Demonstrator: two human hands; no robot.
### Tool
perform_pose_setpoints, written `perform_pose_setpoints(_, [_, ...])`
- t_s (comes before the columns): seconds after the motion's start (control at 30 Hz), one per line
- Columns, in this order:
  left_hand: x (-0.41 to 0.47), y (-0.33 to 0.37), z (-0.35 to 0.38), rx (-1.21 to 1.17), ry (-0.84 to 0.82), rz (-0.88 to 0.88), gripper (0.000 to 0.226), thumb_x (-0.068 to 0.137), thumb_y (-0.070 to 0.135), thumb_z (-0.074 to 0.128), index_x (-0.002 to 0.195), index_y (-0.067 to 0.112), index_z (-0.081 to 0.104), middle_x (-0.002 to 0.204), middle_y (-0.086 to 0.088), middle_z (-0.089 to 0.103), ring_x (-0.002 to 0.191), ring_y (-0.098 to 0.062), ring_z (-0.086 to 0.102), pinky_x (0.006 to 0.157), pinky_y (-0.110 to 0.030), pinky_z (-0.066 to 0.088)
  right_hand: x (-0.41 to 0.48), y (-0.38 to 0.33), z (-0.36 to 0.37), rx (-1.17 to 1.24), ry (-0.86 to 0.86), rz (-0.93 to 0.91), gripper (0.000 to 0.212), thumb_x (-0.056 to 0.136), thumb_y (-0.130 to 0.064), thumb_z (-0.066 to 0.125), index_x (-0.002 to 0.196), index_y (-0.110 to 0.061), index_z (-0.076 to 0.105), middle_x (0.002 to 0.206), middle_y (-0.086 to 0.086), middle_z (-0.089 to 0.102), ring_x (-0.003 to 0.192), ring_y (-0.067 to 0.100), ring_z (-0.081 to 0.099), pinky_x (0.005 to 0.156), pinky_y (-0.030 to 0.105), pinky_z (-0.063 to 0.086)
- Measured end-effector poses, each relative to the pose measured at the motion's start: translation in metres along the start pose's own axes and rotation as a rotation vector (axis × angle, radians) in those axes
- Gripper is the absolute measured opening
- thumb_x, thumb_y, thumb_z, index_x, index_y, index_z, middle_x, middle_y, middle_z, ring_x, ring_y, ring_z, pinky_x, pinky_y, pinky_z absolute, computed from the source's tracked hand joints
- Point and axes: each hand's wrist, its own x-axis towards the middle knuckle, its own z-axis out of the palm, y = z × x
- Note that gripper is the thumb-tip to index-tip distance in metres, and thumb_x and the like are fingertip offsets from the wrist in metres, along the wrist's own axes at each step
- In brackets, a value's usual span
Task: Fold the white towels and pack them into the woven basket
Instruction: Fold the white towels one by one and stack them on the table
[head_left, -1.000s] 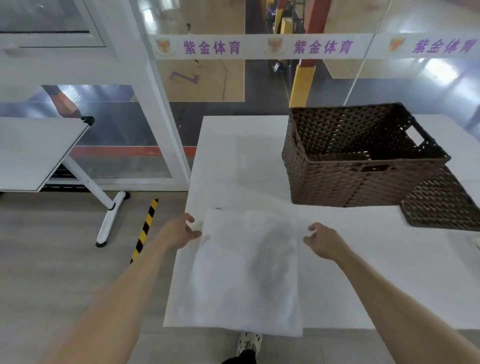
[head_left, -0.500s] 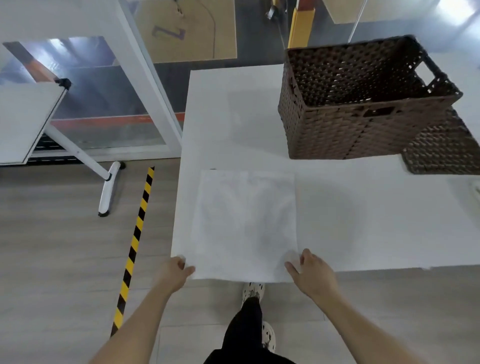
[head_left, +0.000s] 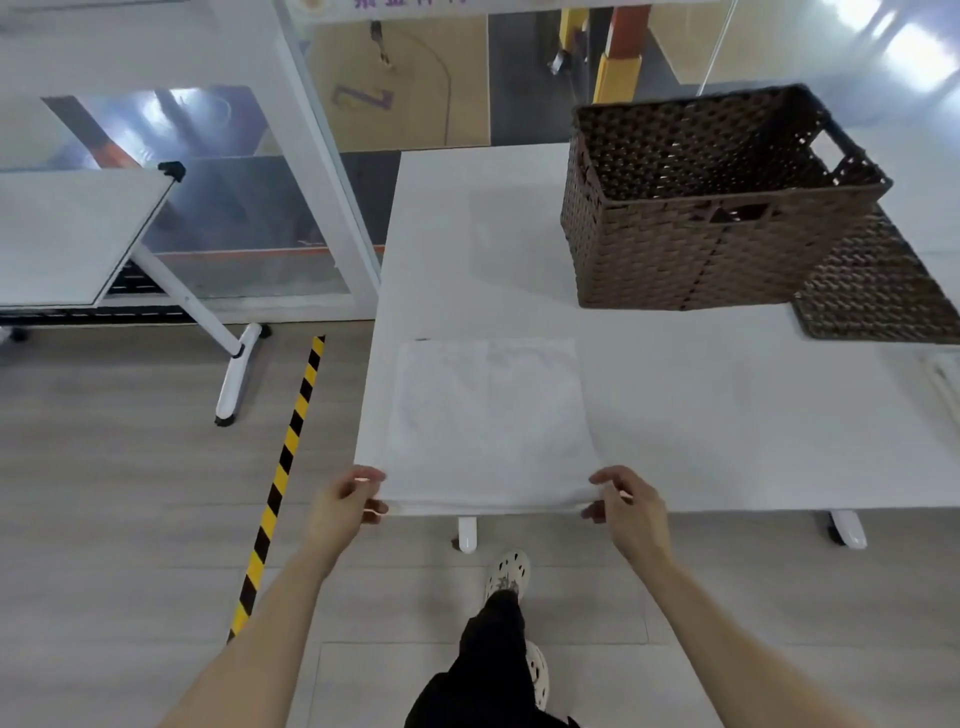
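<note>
Left hand (head_left: 345, 501) pinches the white towel (head_left: 488, 426) by its left corner at the table (head_left: 727, 415) near edge. Right hand (head_left: 631, 506) pinches the right corner. Towel flat on the table's near left. Woven basket (head_left: 701, 249) on the table's far right, well apart.

— What sort of place is this?
— A room beside a sports hall: the glass wall (head_left: 249, 218) looks onto a wooden court (head_left: 415, 78) with painted lines and a padded yellow pillar (head_left: 615, 78). A folding table (head_left: 62, 234) stands inside.
</note>
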Motion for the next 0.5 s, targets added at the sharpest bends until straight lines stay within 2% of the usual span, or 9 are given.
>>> perform_pose_setpoints(0.1, [0.002, 0.028, -0.009, 0.044, -0.054, 0.068, 0.027, 0.104, -0.001, 0.056, 0.116, 0.01, 0.078, 0.1, -0.014, 0.082, 0.095, -0.031, 0.08, 0.09, -0.046, 0.063, 0.012, -0.024, -0.007, -0.105, -0.05, -0.118, 0.038, 0.096, 0.001, 0.058, 0.115, -0.029, 0.069, 0.085, -0.003, 0.079, 0.082, 0.014, 0.078, 0.073, 0.03, 0.06])
perform_pose_setpoints(0.17, [0.004, 0.04, -0.014, 0.205, -0.079, 0.101, 0.027, 0.102, -0.001, 0.062, 0.118, 0.015, 0.077, 0.093, -0.007, 0.083, 0.087, -0.023, 0.08, 0.088, -0.04, 0.064, 0.02, -0.029, -0.01, -0.296, -0.045, -0.236, 0.029, 0.095, -0.008, 0.07, 0.112, -0.031, 0.07, 0.098, -0.011, 0.069, 0.085, 0.008, 0.071, 0.071, 0.021, 0.052])
perform_pose_setpoints(0.23, [0.011, 0.046, -0.016, 0.361, -0.059, 0.146, 0.015, 0.101, 0.014, 0.074, 0.111, 0.024, 0.078, 0.087, 0.002, 0.074, 0.076, -0.018, 0.073, 0.076, -0.038, 0.06, 0.029, -0.027, -0.011, -0.452, -0.008, -0.356, 0.011, 0.095, -0.02, 0.076, 0.103, -0.027, 0.072, 0.105, -0.012, 0.058, 0.086, 0.006, 0.065, 0.076, 0.023, 0.049])
perform_pose_setpoints(0.33, [0.024, 0.056, -0.018, 0.449, -0.009, 0.214, 0.004, 0.103, 0.032, 0.074, 0.105, 0.029, 0.075, 0.094, 0.009, 0.069, 0.086, -0.008, 0.067, 0.071, -0.026, 0.049, 0.042, -0.036, -0.013, -0.456, -0.027, -0.4, 0.009, 0.099, -0.023, 0.071, 0.108, -0.02, 0.069, 0.113, -0.01, 0.062, 0.097, 0.011, 0.063, 0.082, 0.029, 0.048])
perform_pose_setpoints(0.43, [0.05, 0.073, -0.016, 0.505, 0.001, 0.22, 0.011, 0.106, 0.035, 0.067, 0.099, 0.027, 0.071, 0.085, 0.0, 0.071, 0.081, -0.021, 0.068, 0.066, -0.031, 0.046, 0.064, -0.06, -0.015, -0.414, -0.064, -0.327, 0.004, 0.106, -0.029, 0.063, 0.105, -0.027, 0.061, 0.095, -0.004, 0.071, 0.088, 0.015, 0.068, 0.072, 0.038, 0.054])
perform_pose_setpoints(0.5, [0.071, 0.086, -0.013, 0.545, 0.023, 0.229, 0.014, 0.106, 0.037, 0.066, 0.103, 0.024, 0.068, 0.088, -0.003, 0.071, 0.081, -0.023, 0.068, 0.063, -0.033, 0.046, 0.086, -0.076, -0.012, -0.414, -0.047, -0.326, 0.007, 0.106, -0.031, 0.062, 0.1, -0.029, 0.059, 0.082, -0.001, 0.071, 0.078, 0.021, 0.069, 0.069, 0.044, 0.055])
